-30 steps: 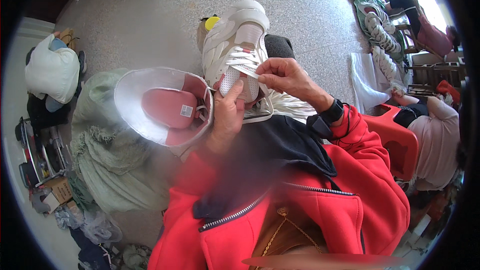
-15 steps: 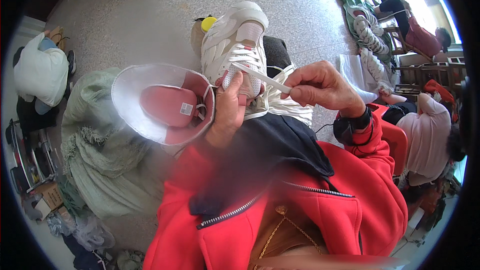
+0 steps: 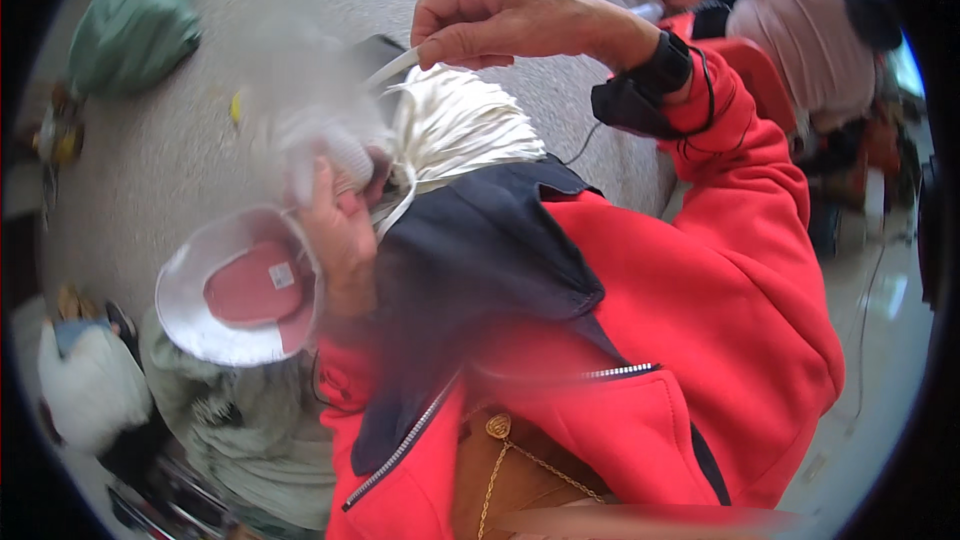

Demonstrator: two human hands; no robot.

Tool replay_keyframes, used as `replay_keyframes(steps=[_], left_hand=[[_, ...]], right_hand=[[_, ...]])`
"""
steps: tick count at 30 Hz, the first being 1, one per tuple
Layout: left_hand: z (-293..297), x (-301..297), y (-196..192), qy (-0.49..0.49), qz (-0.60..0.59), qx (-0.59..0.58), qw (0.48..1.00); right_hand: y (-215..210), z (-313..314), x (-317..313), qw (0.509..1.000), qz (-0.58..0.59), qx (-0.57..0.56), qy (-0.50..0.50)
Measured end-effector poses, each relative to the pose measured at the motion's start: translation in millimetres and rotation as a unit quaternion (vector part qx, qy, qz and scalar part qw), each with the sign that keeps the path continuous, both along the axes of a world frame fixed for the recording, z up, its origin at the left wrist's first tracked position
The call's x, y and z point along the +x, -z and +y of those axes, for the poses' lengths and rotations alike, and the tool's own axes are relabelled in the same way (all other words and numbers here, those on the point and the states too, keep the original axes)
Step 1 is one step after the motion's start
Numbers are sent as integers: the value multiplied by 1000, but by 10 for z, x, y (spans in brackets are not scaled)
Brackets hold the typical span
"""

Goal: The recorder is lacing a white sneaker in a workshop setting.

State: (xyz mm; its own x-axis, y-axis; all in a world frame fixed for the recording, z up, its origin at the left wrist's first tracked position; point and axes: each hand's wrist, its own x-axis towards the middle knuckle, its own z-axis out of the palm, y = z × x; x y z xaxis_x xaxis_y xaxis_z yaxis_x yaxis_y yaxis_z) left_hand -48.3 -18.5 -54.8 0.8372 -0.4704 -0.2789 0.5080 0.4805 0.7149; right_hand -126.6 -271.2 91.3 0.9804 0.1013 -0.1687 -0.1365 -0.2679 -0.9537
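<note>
A white sneaker [image 3: 345,155] sits beyond my lap, its far part blurred by a hazy smear. My left hand [image 3: 335,230] is closed on its near end, around the tongue. Raised to the right, my right hand [image 3: 490,25] pinches the end of a flat white shoelace [image 3: 396,66], stretched taut from the shoe. Left of my left wrist is a white, bowl-like piece [image 3: 185,305] with a pink lining and a small white label; whether it joins the sneaker I cannot tell. A thick bundle of white shoelaces [image 3: 465,125] lies across my lap, right of the sneaker.
A pale green sack [image 3: 265,440] stands at my left, a darker green one [image 3: 135,25] farther off. A person in a pale top [image 3: 805,35] sits at the far right by a red plastic seat [image 3: 750,75]. Another person [image 3: 90,385] is at the left rim.
My right hand has risen and moved left and away with the lace end. The sneaker and left hand have shifted left and lower in view, as my head has turned right.
</note>
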Motion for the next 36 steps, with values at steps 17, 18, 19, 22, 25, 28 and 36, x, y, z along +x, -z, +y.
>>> replay_keyframes(steps=[17, 18, 19, 22, 25, 28, 36], left_hand=[[-88, -46, -2, 67, 51, 8, 996], [-74, -75, -70, 48, 49, 9, 998], [-48, -46, -82, 38, 47, 1, 998], [-7, -9, -113, 49, 75, -68, 994], [113, 13, -212, 44, 71, -56, 995], [38, -1, -128, 19, 93, -81, 992], [-30, -51, -76, -7, 63, -92, 994]], right_hand=[[-637, 18, -118, 973, 32, -220, -61], [-715, 94, -133, 971, 48, -228, -53], [-780, 158, -101, 969, 65, -236, -43], [-944, 270, 100, 951, 59, -292, -84], [-1007, 410, 353, 944, 88, -282, -147], [-858, 402, 586, 934, 82, -284, -200], [-684, 542, 843, 983, 28, -34, -179]])
